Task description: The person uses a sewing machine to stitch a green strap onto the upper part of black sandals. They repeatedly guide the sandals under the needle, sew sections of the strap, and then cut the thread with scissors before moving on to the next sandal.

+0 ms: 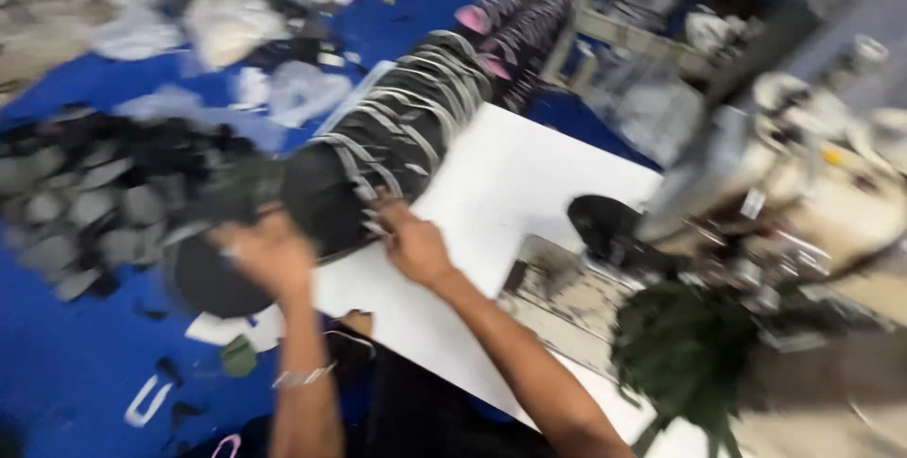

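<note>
both hands on it now, left hand [269,252] and right hand [411,245] with fingers grasping the near end of the long stacked row of dark pieces [397,132], steadying it where white surface [529,184] meets blue

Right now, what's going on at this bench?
A person reaches both hands into a long row of stacked dark cap-shaped pieces with pale trim, lying across a blue table and a white board. The left hand and the right hand touch the near end of the row. A loose heap of dark and grey pieces lies to the left; a sewing machine stands to the right. The picture is blurred.
</note>
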